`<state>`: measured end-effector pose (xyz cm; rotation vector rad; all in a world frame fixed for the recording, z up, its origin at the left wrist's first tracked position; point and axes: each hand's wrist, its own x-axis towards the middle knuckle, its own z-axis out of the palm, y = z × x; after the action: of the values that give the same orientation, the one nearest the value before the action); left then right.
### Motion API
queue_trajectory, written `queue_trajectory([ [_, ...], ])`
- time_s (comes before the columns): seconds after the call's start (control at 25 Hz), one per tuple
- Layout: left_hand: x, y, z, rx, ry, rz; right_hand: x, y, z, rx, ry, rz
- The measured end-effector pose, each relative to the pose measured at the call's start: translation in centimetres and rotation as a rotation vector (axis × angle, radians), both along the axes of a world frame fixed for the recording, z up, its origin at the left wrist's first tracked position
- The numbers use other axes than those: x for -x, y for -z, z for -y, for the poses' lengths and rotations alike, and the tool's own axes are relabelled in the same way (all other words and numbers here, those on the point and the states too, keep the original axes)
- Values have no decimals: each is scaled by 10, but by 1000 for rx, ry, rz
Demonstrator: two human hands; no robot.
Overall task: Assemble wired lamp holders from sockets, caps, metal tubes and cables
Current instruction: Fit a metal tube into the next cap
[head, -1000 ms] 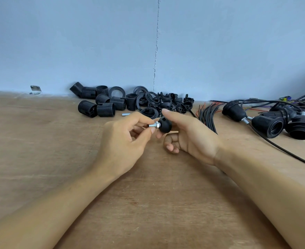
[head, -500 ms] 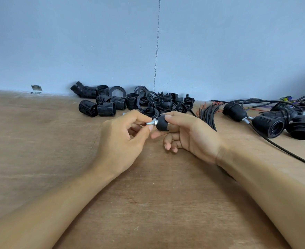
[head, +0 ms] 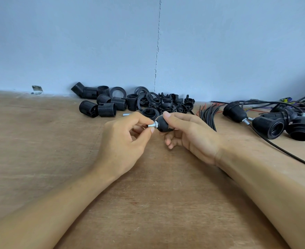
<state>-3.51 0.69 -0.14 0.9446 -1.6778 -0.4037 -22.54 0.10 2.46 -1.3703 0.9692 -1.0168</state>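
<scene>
Black domed plastic cap (head: 163,124) is up over the wooden table (head: 40,141), right hand (head: 189,135) gripping it, left hand (head: 124,141) pinching the short threaded silver metal tube (head: 152,125) at its neck (prob. a nut there, can't tell), so twist it in square, no cross-threading.

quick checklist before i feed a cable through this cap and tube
1. right hand grips the black cap: ok
2. left hand pinches the metal tube: ok
3. metal tube in line with the black cap's neck: ok
4. metal tube screwed fully home: cannot tell
5. loose cables lie on the table, right of the hands: ok
</scene>
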Motion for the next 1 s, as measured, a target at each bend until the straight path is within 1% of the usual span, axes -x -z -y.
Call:
queue_trajectory([
  [0.24, 0, -1, -1, 48, 14, 19, -2, -3, -2, -102, 59, -29],
  [0.32, 0, -2, -1, 56, 15, 21, -2, -4, -2, -116, 71, -6],
  [0.44, -1, -2, -1, 53, 4, 4, 3, -7, -2, -130, -26, 62],
  [0.52, -2, -2, -1, 42, -1, 8, 5, -7, -3, -108, -82, 46],
  [0.56, -2, -2, -1, 45, 0, 20, 5, -6, -3, -103, -76, 12],
  [0.76, 0, 1, -1, 115, 12, 31, -5, -7, -6, -110, 112, -286],
  [0.84, 2, 1, -3, 116, 17, 22, -7, -7, -7, -104, 126, -296],
  [0.92, 4, 1, -4, 100, 16, 27, -10, -5, -7, -66, 155, -259],
  [1.0, 4, 1, -4, 91, 9, 45, -13, -1, -6, -8, 235, -204],
])
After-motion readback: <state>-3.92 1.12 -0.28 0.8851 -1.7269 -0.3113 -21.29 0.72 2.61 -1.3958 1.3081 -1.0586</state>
